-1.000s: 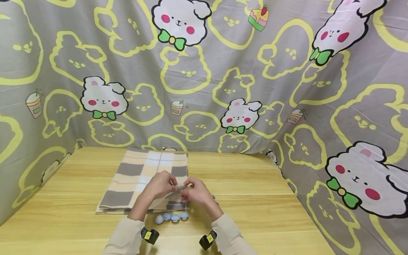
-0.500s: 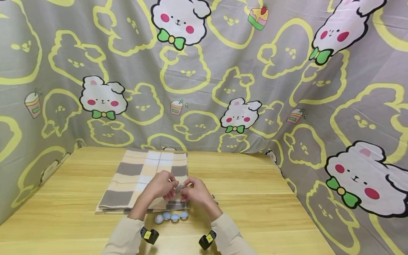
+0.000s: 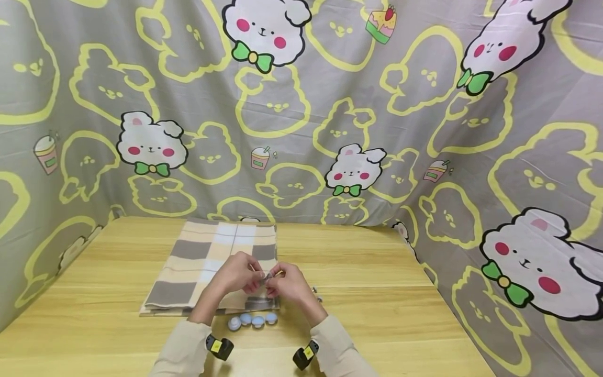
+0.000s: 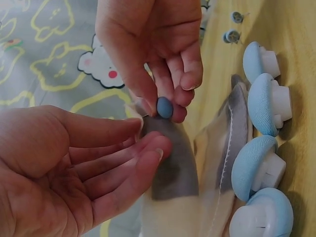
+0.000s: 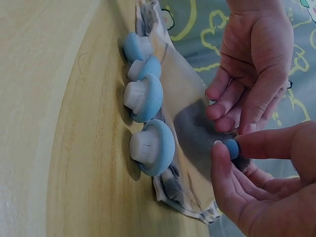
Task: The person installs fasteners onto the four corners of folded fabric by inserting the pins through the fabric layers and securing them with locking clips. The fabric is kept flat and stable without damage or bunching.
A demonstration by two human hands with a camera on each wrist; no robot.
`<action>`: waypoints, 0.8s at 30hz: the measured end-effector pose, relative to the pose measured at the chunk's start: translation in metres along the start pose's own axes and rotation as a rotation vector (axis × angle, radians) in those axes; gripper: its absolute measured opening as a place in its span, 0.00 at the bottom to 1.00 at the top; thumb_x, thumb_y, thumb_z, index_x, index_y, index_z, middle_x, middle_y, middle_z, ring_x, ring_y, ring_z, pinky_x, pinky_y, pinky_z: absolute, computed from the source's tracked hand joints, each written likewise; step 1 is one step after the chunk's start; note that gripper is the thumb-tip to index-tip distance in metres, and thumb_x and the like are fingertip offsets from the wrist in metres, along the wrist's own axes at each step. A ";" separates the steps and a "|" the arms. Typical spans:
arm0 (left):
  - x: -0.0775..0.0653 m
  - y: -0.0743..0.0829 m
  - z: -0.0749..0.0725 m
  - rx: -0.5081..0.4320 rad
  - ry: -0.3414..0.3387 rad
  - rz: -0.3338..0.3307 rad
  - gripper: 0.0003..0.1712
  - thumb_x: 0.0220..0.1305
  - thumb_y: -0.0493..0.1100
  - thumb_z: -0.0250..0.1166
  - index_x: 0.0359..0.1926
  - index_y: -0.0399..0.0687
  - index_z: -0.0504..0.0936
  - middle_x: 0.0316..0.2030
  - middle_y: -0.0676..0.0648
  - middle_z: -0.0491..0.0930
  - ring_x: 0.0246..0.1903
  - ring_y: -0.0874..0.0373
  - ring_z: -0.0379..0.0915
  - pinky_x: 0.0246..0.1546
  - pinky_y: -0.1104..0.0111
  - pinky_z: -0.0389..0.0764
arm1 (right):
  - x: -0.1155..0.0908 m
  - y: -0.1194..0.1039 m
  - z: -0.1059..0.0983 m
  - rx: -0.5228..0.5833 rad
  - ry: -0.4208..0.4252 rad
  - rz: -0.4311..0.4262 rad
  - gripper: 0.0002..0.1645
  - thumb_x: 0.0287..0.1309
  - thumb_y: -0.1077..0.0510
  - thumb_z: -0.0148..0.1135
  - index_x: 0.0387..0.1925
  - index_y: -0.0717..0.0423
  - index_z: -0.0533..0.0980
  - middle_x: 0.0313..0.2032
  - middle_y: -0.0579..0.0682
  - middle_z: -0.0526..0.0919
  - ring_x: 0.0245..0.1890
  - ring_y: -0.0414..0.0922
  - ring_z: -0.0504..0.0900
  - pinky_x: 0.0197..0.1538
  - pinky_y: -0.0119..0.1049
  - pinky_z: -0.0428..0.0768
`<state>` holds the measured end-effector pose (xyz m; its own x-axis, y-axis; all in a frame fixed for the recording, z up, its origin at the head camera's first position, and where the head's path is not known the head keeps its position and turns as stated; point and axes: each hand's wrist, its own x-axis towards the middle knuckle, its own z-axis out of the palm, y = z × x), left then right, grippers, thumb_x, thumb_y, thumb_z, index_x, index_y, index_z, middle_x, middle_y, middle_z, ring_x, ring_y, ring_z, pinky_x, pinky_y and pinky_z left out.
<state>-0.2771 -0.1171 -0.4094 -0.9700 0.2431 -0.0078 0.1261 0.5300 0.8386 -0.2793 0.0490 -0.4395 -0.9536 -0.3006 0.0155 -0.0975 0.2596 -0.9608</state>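
A folded plaid cloth [image 3: 188, 267] in grey, beige and white lies on the table, its near right corner lifted between my hands. My left hand [image 3: 239, 275] pinches the grey part of that corner between thumb and fingertips. Right beside it, my right hand [image 3: 289, 283] holds a small round blue button-like piece [image 5: 232, 148] between thumb and index finger, at the cloth's edge. In the left wrist view the blue piece [image 4: 165, 107] overlaps the grey patch. Its underside is hidden by the fingers and cloth.
Several mushroom-shaped clips with light blue caps and white stems [image 4: 266, 103] lie in a row before the cloth's near edge. Two small blue-headed pins [image 4: 232, 36] lie right of the cloth. A patterned curtain [image 3: 282, 115] surrounds the wooden table [image 3: 367, 314].
Both hands stay nearly in place. The fingertips shift slightly, and the grey cloth bit between them changes shape. The two small pins beside the right forearm show more clearly.
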 end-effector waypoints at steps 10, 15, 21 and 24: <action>0.000 0.000 0.001 -0.014 -0.003 0.029 0.04 0.57 0.31 0.65 0.26 0.35 0.81 0.20 0.41 0.81 0.19 0.49 0.80 0.22 0.60 0.81 | 0.001 0.002 -0.002 0.157 -0.025 0.064 0.08 0.53 0.68 0.62 0.36 0.68 0.75 0.29 0.59 0.82 0.30 0.54 0.85 0.37 0.45 0.83; 0.001 0.000 0.001 -0.013 0.007 0.026 0.04 0.57 0.31 0.65 0.26 0.36 0.81 0.20 0.40 0.81 0.19 0.50 0.80 0.21 0.61 0.81 | -0.001 -0.001 -0.003 0.240 -0.043 0.107 0.11 0.56 0.64 0.62 0.38 0.70 0.75 0.33 0.60 0.83 0.32 0.50 0.85 0.41 0.42 0.82; 0.001 0.000 0.001 -0.011 0.008 0.039 0.03 0.56 0.30 0.65 0.26 0.36 0.81 0.20 0.40 0.81 0.18 0.50 0.80 0.20 0.62 0.81 | 0.002 -0.002 -0.003 0.321 -0.045 0.127 0.15 0.62 0.58 0.59 0.40 0.70 0.76 0.35 0.59 0.83 0.31 0.45 0.84 0.43 0.40 0.81; 0.001 0.002 0.001 -0.008 0.004 0.035 0.03 0.56 0.29 0.64 0.26 0.36 0.81 0.20 0.40 0.81 0.18 0.51 0.80 0.20 0.63 0.81 | 0.003 -0.001 -0.002 0.334 -0.039 0.134 0.15 0.63 0.58 0.58 0.41 0.70 0.74 0.35 0.59 0.82 0.30 0.45 0.83 0.43 0.41 0.81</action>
<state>-0.2777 -0.1154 -0.4081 -0.9659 0.2579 0.0241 0.1584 0.5144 0.8428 -0.2824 0.0500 -0.4377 -0.9393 -0.3209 -0.1213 0.1326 -0.0133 -0.9911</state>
